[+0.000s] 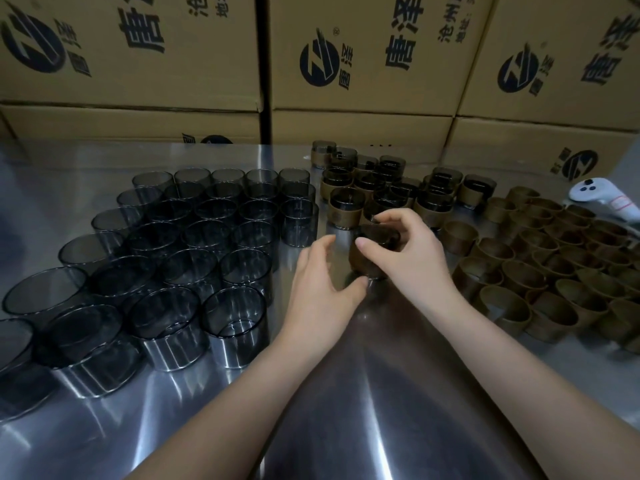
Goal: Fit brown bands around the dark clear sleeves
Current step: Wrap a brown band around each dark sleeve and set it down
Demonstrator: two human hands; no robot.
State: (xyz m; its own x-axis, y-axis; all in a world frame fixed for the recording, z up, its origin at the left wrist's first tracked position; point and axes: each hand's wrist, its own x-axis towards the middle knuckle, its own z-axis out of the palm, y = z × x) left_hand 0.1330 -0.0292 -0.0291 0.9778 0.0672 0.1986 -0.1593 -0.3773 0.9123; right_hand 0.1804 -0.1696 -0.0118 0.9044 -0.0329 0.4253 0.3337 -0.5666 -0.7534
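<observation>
One sleeve (375,284) is held upright near the middle of the worktop (346,375), between the two hands, with its axis standing vertical. A band (363,263) is already seated around it, and a narrow strip of dark clear wall is seen under the band's lower edge. The right hand (412,254) is the nearer one. It is curled over the top rim from the right, with the thumb pressed on the band's front, so sleeve and band are gripped together. The left hand (318,275) is brought in from the left, half open. Only its thumb is seen touching the sleeve's foot, and whether its fingers close on it cannot be told. Probably the band is to be pushed straight down along the axis.
</observation>
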